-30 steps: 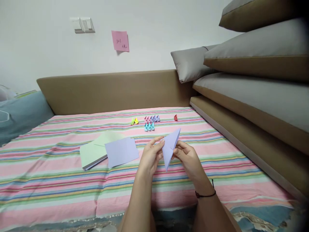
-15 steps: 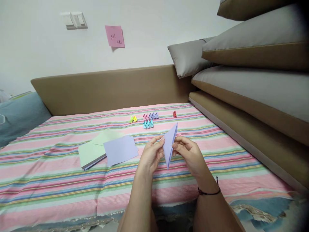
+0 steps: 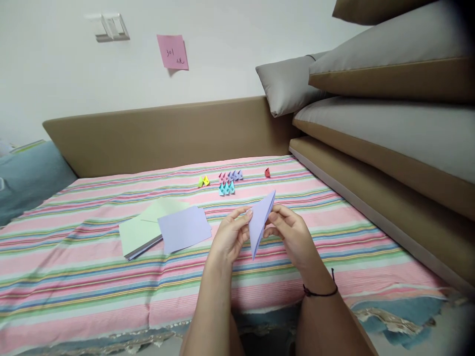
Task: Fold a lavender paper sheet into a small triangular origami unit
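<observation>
- We sit at a bed with a striped sheet (image 3: 74, 277) in pink, green and blue. It is the biggest thing here, and the paper things lie on it.
- On the right there are big grey and brown cushions (image 3: 389, 123) in a pile. Behind the bed there is a brown headboard (image 3: 166, 133), and on the wall a pink note (image 3: 172, 51).
- On the sheet, to the left of our hands, lies a stack of paper sheets (image 3: 166, 230). A purple one is on top and a pale green one is under it. These sheets are flat and not folded yet, so we think a lot of work is left.
- Our left hand (image 3: 230, 237) and our right hand (image 3: 291, 235) are up over the sheet. Each grip is closed on the purple folded paper (image 3: 261, 222), one from each side.
- The purple paper is in the air between our hands. It is a pointy shape with one tip up and one tip down. It looks only partly folded, much bigger than the done pieces.
- Far back on the sheet lie the small folded pieces (image 3: 230, 181) in yellow, pink, purple and blue, with a red one off to the right. These look done.
</observation>
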### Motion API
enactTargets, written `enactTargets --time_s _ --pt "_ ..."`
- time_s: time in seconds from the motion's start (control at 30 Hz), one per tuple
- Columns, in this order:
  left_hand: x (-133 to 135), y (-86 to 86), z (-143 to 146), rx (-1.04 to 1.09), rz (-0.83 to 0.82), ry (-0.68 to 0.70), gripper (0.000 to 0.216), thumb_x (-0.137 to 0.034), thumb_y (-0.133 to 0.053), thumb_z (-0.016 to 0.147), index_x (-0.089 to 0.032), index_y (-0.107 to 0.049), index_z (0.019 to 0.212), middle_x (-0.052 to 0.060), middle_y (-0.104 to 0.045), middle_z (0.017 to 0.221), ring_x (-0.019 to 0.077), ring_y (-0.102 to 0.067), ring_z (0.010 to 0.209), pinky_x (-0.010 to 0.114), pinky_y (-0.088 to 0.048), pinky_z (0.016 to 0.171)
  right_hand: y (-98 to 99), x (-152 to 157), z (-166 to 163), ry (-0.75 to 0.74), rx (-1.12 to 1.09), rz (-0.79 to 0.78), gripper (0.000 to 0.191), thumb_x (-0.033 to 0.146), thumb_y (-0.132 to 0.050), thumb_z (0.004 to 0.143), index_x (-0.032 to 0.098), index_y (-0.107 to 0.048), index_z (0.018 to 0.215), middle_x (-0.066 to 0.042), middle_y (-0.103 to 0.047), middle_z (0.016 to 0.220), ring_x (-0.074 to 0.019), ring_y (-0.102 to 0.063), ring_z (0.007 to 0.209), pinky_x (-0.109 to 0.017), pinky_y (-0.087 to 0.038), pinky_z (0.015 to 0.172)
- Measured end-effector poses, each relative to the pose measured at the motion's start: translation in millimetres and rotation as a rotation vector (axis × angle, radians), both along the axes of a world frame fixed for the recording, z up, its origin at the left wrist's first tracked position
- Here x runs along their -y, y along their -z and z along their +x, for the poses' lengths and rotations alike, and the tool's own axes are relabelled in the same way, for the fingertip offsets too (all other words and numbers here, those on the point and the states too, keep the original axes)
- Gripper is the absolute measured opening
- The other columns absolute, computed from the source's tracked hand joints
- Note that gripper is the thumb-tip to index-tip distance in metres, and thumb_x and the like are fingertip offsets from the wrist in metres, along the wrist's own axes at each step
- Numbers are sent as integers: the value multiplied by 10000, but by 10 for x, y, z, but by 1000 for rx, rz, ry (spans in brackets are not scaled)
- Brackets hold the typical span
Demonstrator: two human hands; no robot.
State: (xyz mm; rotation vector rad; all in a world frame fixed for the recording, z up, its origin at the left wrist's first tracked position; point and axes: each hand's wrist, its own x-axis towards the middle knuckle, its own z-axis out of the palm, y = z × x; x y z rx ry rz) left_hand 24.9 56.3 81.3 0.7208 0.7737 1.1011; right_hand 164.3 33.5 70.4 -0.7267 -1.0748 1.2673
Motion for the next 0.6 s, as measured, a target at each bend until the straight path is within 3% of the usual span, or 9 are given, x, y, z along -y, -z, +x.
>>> enactTargets --time_s 0.33,0.6 --pt "-17 32 -6 22 -8 38 229 -145 -732 685 -122 -621 884 37 -684 706 119 -648 574 192 -529 533 2 -16 6 -17 -30 -15 264 450 -643 791 187 -626 780 5 -597 687 -105 -558 603 -217 -495 527" --pt "-15 40 -4 54 -5 42 237 -154 -704 717 -132 -625 939 19 -668 717 103 -626 553 174 -496 474 6 -5 -2 -3 11 -12 287 492 -595 817 205 -600 828 -8 -640 754 -126 -597 628 -239 -502 531"
